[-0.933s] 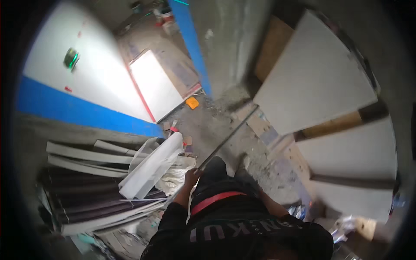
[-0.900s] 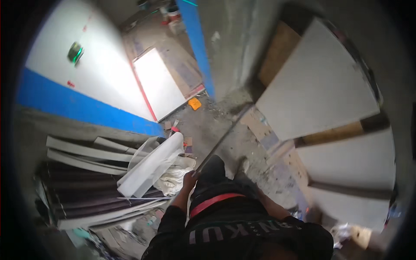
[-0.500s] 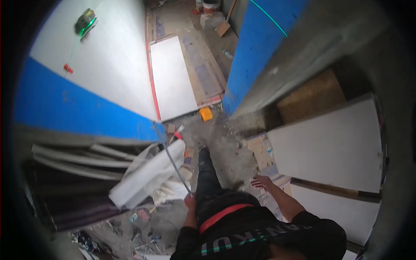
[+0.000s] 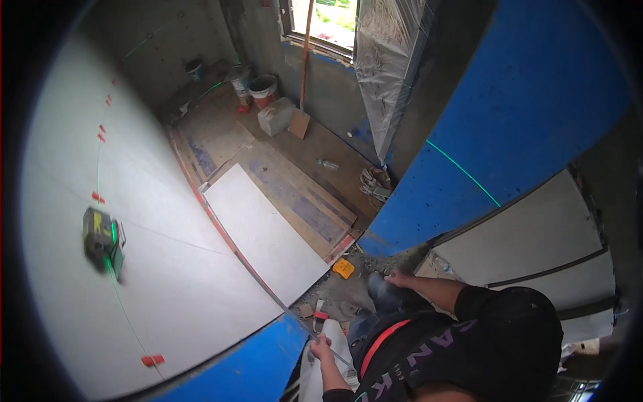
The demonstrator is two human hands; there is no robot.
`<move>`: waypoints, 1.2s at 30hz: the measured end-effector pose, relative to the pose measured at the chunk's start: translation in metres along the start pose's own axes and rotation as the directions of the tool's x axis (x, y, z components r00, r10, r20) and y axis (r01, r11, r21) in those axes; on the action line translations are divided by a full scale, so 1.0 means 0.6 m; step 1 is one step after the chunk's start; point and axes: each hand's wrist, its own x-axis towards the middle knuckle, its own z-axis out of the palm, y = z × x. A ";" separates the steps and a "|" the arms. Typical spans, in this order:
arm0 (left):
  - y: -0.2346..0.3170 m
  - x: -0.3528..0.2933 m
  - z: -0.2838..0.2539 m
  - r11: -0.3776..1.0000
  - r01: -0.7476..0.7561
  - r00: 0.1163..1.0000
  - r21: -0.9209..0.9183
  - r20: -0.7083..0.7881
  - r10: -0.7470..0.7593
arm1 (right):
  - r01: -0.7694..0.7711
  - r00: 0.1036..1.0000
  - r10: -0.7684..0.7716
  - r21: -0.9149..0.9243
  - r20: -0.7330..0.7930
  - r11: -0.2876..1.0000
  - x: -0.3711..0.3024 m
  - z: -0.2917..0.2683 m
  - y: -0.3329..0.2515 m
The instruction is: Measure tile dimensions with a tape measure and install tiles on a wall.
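Observation:
A long, thin grey metal bar point(image 4: 299, 321) slants past the edge of the large white panel point(image 4: 171, 281). My left hand point(image 4: 322, 346) is closed around it, low in the head view. The bar's upper end is hard to tell from the panel edge. My right hand point(image 4: 400, 278) is held out in front of my leg, with nothing visible in it and its fingers loosely bent. Near it on the floor lies a yellow plastic item point(image 4: 343, 269). A red-and-white item point(image 4: 320, 313) lies close to my left hand.
A laser level point(image 4: 102, 234) is mounted on the white panel, with red markers along a line. Ahead lie a white board point(image 4: 258, 231), buckets point(image 4: 263, 87), a block point(image 4: 276, 118) and a shovel point(image 4: 299, 124). A blue wall point(image 4: 462, 161) and leaning boards point(image 4: 529, 231) stand at the right.
My view has shifted forward and up, bringing the window and buckets into sight. I have stepped toward the white floor board, the bar still in my left hand. My right-hand fingers are less spread.

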 end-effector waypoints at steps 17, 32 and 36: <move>0.431 0.388 0.289 0.961 0.105 0.992 0.254 -0.095 -0.083 | 0.158 0.986 -0.153 -0.079 0.071 0.984 0.573 -0.453 -0.600; 1.161 0.981 0.841 0.986 -0.140 0.972 0.086 0.200 0.121 | 0.186 0.946 -0.267 0.372 0.181 0.910 0.802 -0.820 -0.758; 1.239 1.076 0.942 0.984 0.038 0.976 0.176 0.204 -0.074 | 0.213 0.964 -0.265 0.530 0.023 0.821 0.773 -0.996 -0.845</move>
